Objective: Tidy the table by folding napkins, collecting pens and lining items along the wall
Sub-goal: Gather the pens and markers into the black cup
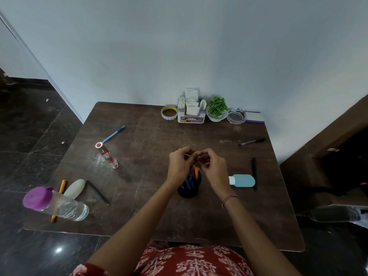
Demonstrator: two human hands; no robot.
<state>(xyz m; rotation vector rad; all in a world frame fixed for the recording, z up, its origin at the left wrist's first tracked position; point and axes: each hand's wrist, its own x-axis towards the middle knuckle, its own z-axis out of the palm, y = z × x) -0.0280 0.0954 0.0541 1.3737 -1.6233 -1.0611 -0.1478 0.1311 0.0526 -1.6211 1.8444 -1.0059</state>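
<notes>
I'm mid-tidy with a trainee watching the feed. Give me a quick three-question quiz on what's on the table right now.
1. True or false: the tape roll sits by the wall, just left of the napkin holder.
2. What lies alongside the light-blue bottle? A) a black pen B) a spoon C) a pair of scissors
3. The left hand and right hand both pinch a thin stick. Over which item?

Key: 1 true. 2 A. 3 the dark pen cup.
</notes>
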